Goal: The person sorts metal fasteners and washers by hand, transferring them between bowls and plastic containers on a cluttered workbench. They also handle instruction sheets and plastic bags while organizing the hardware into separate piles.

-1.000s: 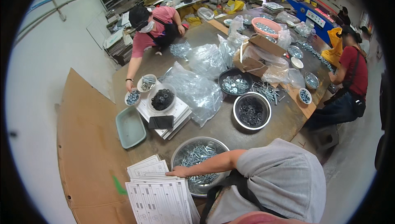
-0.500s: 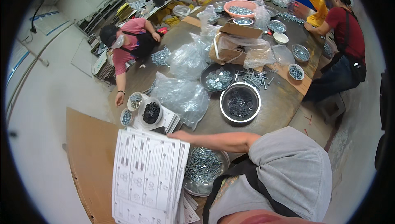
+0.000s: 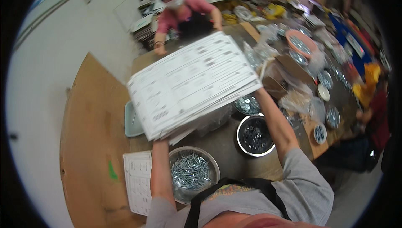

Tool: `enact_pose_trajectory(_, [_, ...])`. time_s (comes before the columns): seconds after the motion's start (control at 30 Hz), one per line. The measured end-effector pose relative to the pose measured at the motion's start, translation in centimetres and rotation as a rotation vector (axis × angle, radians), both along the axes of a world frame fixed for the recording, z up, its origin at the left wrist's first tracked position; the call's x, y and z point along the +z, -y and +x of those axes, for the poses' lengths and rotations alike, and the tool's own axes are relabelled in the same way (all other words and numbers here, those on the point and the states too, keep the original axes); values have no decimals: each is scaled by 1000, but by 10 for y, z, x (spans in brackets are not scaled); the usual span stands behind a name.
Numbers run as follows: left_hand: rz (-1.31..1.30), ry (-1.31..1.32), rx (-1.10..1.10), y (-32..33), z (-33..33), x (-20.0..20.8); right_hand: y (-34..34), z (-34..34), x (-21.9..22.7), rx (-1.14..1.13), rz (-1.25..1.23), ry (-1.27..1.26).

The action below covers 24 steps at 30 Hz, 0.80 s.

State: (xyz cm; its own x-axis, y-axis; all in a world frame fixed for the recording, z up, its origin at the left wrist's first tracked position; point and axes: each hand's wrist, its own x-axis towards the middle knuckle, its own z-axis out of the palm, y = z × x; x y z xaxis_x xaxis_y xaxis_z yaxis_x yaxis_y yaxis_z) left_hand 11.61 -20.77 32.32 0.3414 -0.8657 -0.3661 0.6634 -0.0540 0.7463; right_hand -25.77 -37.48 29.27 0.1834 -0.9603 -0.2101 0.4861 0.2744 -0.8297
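Over surface (image 3: 229,157): printed-sheet stack (image 3: 194,83), tilted
L hand (image 3: 161,141): grip on btm edge
R hand (image 3: 261,91): grip on R edge, fingers hidden
Bowl (image 3: 217,168): silver screws (image 3: 190,171)

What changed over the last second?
Paper stack raised from beside the screw bowl, forward over the table; right hand had it, now left hand too. Co-worker's hand let go of the small bowl, now hidden. Unmoved: screw bowl, black-ring bowl.
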Motion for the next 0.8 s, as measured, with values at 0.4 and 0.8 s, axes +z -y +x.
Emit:
enact_pose_trajectory(0.4, [52,-106,28,153,-17,-54,68,-62,-31,-222,290,-40])
enact_pose_trajectory(0.8, [197,-34,69,232,-15,-112,123,-89,-70,-176,287,-204])
